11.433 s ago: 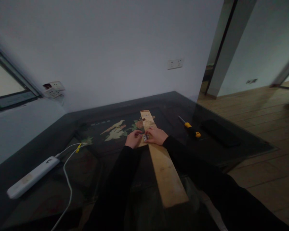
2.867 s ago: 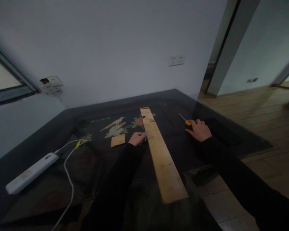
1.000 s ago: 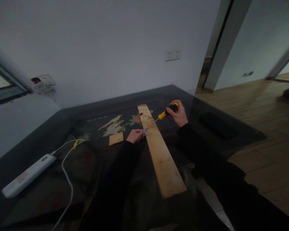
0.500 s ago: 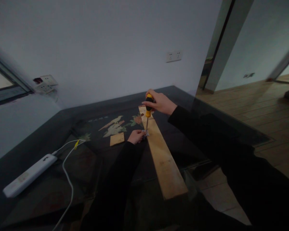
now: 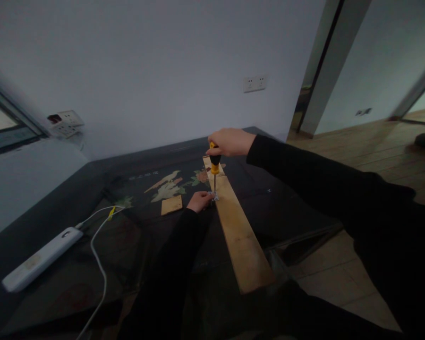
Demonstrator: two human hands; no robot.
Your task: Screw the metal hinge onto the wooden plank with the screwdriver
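Note:
My right hand [image 5: 230, 141] is closed around the yellow and black handle of a screwdriver [image 5: 215, 163], which stands nearly upright. Its shaft points down to a small metal piece, perhaps a hinge [image 5: 214, 195], at the left edge of a long wooden board [image 5: 239, 226]. With closed fingers my left hand [image 5: 199, 201] pinches that metal piece against the board. Whether a screw sits under the tip is too small to see. Left of my left hand lies a small square of wood [image 5: 172, 205].
The dark table [image 5: 127, 165] carries a bird and flower picture [image 5: 168, 186]. At the left lie a white power strip [image 5: 42, 259] and its white cable [image 5: 101, 269]. Behind the table stands a wall with a socket [image 5: 255, 83]. Wooden floor [image 5: 375, 156] spreads to the right.
My right hand has turned over the top of the screwdriver handle, and its forearm has risen. The screwdriver now stands straighter. My left hand stays in place on the metal piece.

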